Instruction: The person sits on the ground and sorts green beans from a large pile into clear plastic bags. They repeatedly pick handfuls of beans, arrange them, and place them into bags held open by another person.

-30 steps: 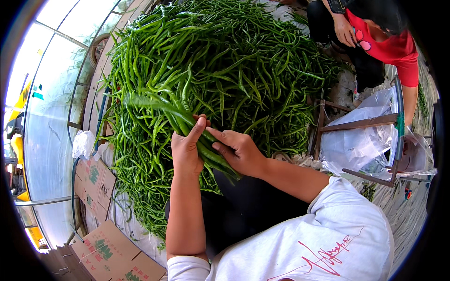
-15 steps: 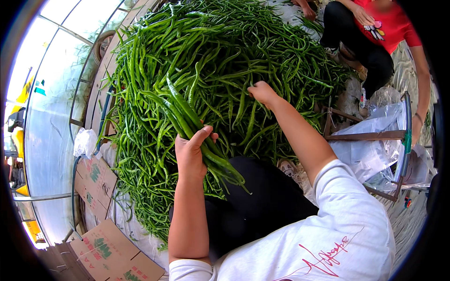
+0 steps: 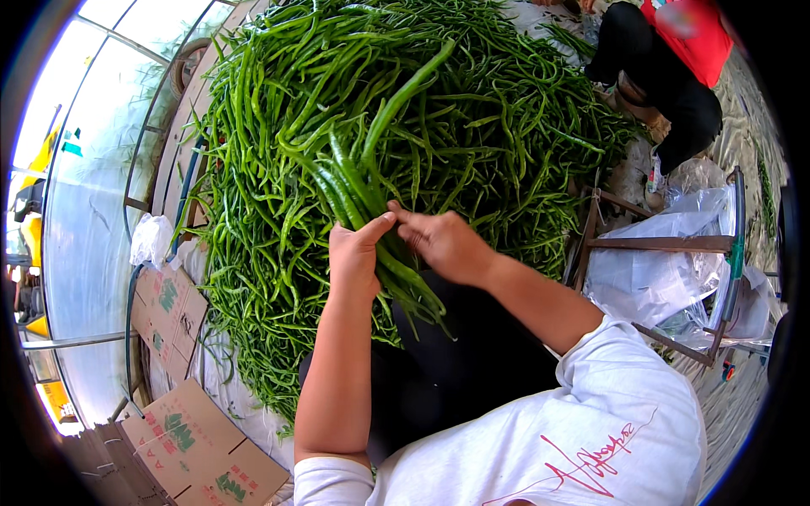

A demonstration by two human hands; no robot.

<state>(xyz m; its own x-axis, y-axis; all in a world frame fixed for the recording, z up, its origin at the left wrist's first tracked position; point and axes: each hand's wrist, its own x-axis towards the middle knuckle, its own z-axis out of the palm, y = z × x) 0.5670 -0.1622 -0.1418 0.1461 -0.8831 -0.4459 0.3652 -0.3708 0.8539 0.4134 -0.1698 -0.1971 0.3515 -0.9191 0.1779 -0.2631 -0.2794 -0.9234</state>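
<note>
A bunch of long green peppers point(image 3: 344, 184) is gripped in my left hand point(image 3: 359, 249), its thumb laid across the pods and their tips pointing up and away from me. My right hand point(image 3: 434, 244) has curled fingers on the bunch's right side, beside the left thumb, holding a long pepper point(image 3: 391, 108) that reaches above the others. Both hands are over my dark-clothed lap, at the near edge of a big heap of green peppers point(image 3: 472, 126).
A person in red top and black trousers point(image 3: 688, 42) squats at top right. Below them stands a metal frame point(image 3: 666, 244) with clear plastic bags. Flattened cardboard boxes point(image 3: 202, 443) lie at lower left, a white bag point(image 3: 153, 240) beside the translucent wall point(image 3: 89, 244).
My right hand left the bunch for the heap half a second ago and is now back against it, with a long pepper added at the top. The person in red has shifted.
</note>
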